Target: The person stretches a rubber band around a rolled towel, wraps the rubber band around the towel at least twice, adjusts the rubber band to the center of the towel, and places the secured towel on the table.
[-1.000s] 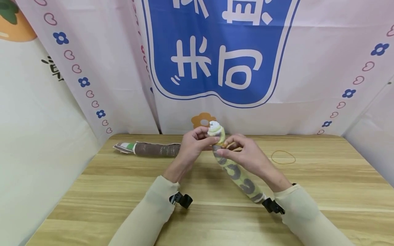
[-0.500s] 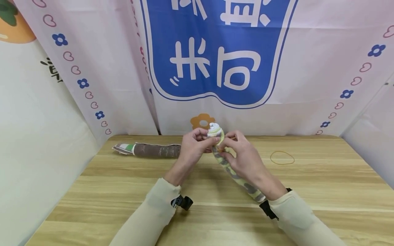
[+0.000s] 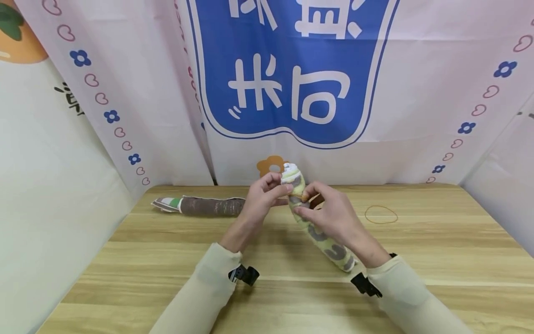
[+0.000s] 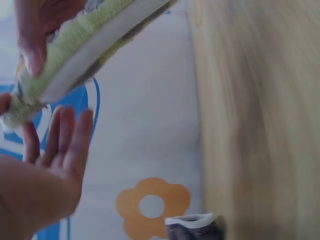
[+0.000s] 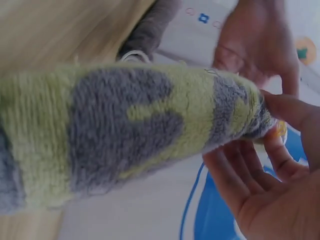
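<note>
A rolled towel (image 3: 321, 236), yellow-green with grey patches, slants between both hands, its white-tipped upper end raised off the table. With thumb and fingers my left hand (image 3: 260, 197) pinches it just under that tip; in the left wrist view the left hand's (image 4: 55, 175) other fingers stand out straight. Slightly lower, my right hand (image 3: 333, 211) grips the roll between thumb and forefinger. An orange-yellow rubber band (image 5: 280, 130) shows by the right fingertips in the right wrist view, around the narrowed end; part of it is hidden by fingers.
A brown rolled towel (image 3: 210, 207) with a green-and-white end lies at the back left of the wooden table (image 3: 167, 278), partly behind the left hand. One loose rubber band (image 3: 380, 223) lies back right. A printed curtain (image 3: 400, 157) rises behind the table.
My right hand closed in around the roll's neck half a second ago, then drew slightly back and opened its thumb and forefinger wider across the towel. My left hand stays at the tip.
</note>
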Demonstrator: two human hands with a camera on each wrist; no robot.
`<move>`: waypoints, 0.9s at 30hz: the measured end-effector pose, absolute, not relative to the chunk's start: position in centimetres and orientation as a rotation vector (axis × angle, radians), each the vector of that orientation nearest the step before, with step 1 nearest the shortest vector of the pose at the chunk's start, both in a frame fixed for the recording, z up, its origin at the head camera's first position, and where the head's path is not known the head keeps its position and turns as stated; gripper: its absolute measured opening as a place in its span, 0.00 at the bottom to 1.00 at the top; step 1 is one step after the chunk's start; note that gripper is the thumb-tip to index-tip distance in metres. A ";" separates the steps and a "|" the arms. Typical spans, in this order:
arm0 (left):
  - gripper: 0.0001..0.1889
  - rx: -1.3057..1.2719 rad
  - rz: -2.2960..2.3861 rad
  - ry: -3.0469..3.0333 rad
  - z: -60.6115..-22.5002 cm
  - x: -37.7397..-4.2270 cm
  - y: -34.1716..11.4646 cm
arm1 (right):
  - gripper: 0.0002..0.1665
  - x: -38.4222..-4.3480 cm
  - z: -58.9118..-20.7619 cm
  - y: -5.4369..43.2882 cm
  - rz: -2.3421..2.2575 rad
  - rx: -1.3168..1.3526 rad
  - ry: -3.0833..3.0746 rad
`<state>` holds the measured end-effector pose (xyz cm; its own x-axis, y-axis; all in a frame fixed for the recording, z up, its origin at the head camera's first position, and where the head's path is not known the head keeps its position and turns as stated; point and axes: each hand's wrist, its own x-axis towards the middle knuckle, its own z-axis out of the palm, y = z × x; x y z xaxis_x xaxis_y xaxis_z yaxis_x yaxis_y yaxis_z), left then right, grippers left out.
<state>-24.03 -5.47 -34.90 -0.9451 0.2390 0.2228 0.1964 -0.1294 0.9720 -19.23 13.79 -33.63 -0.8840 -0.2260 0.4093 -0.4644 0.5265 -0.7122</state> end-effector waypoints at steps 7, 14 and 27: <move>0.12 0.485 2.326 1.945 -35.4 -24.4 -5.8 | 0.11 -19.6 -33.6 14.5 1.556 0.614 -2.527; 0.12 0.395 2.376 2.012 -35.2 -24.2 -5.4 | 0.15 -19.4 -33.9 13.5 1.235 0.786 -2.384; 0.15 0.426 2.401 2.274 -34.5 -23.1 -4.8 | 0.18 -18.3 -33.9 12.6 0.817 0.662 -2.460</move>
<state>-23.14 -4.80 -34.53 -0.9492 0.0351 0.3128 0.3104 -0.0600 0.9487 -18.30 12.61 -33.85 -0.7777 -0.2933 0.5561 -0.5677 0.7076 -0.4207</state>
